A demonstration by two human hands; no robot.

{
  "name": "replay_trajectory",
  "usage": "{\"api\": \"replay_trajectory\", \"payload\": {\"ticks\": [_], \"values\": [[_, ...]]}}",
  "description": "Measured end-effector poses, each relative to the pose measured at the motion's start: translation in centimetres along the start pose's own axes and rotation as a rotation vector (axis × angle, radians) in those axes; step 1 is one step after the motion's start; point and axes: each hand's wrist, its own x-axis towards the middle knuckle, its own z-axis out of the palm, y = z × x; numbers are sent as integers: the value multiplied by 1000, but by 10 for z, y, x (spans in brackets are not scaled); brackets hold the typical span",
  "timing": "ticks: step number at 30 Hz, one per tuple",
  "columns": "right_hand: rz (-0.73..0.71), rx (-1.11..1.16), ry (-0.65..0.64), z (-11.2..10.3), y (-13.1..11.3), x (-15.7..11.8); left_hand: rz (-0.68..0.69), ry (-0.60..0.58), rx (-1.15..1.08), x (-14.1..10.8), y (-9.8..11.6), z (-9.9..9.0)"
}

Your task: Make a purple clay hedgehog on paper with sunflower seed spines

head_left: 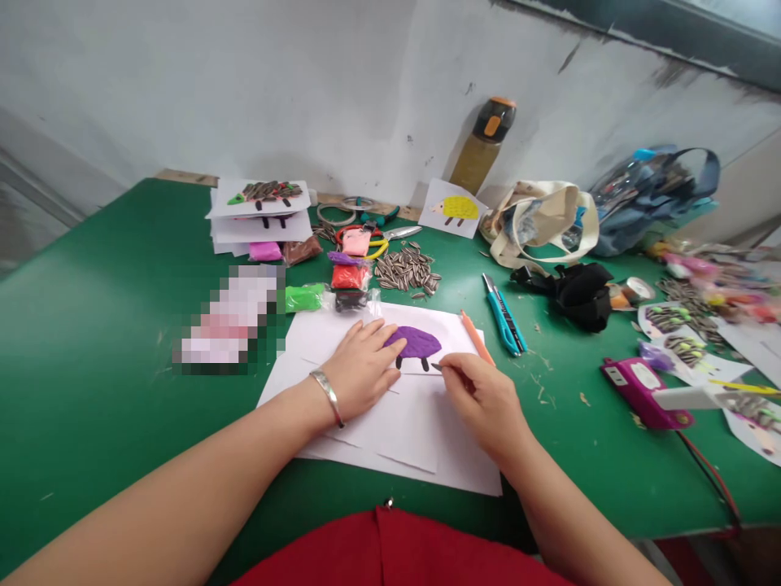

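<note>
A purple clay shape (416,343) with two short black legs lies on white paper (396,435) in front of me. My left hand (359,370) rests flat on the paper, its fingers spread, the fingertips at the left end of the purple shape. Just right of the black legs, my right hand (482,391) is closed in a pinch. From its fingertips sticks a small dark pointed piece (437,367) that looks like a sunflower seed. A heap of striped sunflower seeds (406,270) lies behind the paper.
Bags of coloured clay (351,277), scissors (399,233) and finished pictures (262,195) lie behind the paper. A blue utility knife (503,317) and an orange stick (476,335) are at the right. Further right are a cloth bag (537,220), a bottle (485,142) and a magenta box (647,393).
</note>
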Motion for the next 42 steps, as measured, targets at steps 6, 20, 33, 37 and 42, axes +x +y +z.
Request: {"api": "replay_trajectory", "payload": {"ticks": [6,20,33,37,42], "values": [[-17,-13,-13,4,9,-10,3,26,-29,0,-1,1],[-61,-52,-20,11,8,-5,3,14,3,1,-1,0],[-29,-25,13,12,10,-4,-1,39,-23,0,-2,3],[-25,-49,-3,13,10,-4,-10,8,12,0,0,0],[-27,-36,-3,12,8,-4,-23,-25,14,1,1,-2]]}}
